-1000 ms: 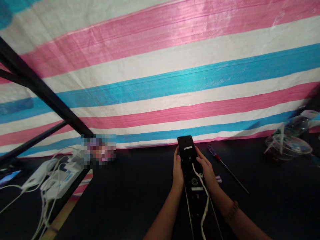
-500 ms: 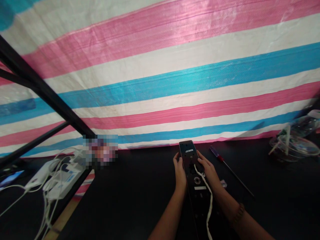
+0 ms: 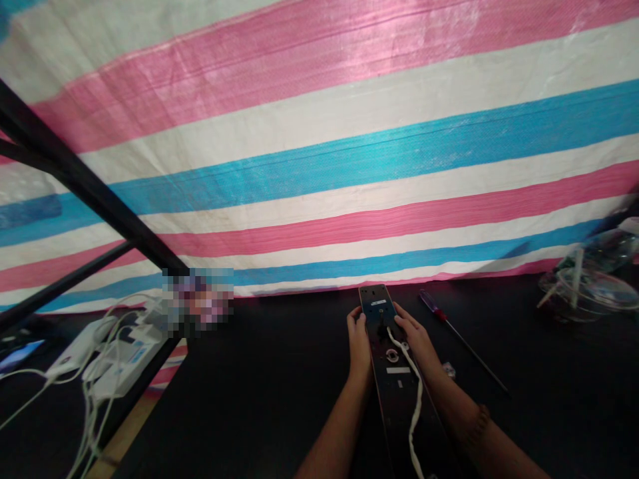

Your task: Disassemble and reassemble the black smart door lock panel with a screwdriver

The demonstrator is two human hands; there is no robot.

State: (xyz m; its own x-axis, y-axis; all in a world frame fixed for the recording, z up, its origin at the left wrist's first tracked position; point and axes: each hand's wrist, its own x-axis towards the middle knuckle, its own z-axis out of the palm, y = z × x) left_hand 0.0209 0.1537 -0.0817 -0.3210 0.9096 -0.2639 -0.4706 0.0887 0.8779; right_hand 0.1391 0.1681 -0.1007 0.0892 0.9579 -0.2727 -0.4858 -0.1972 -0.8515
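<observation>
A long, dark flat device [image 3: 398,399] lies lengthwise on the black table, its far end near the striped sheet. Labels, small holes and a round fitting show on its upper face. A white cable [image 3: 417,399] leaves an opening in it and runs toward me. My left hand [image 3: 358,339] grips the device's left edge near the far end, fingers bent round it. On the opposite edge, my right hand [image 3: 415,336] holds it with fingers closed along the side. To the right rests a screwdriver [image 3: 439,314] with a red and purple handle.
Power strips [image 3: 122,362] with tangled white cables lie at the left, beside a black metal frame [image 3: 94,199]. A clear plastic container [image 3: 594,293] stands at the far right. A small clear packet [image 3: 449,370] sits beside my right forearm. The striped sheet [image 3: 349,193] hangs behind.
The device's upper face is tilted slightly differently, and its far end sits a little lower in view. Both hands keep their hold. The view has shifted slightly.
</observation>
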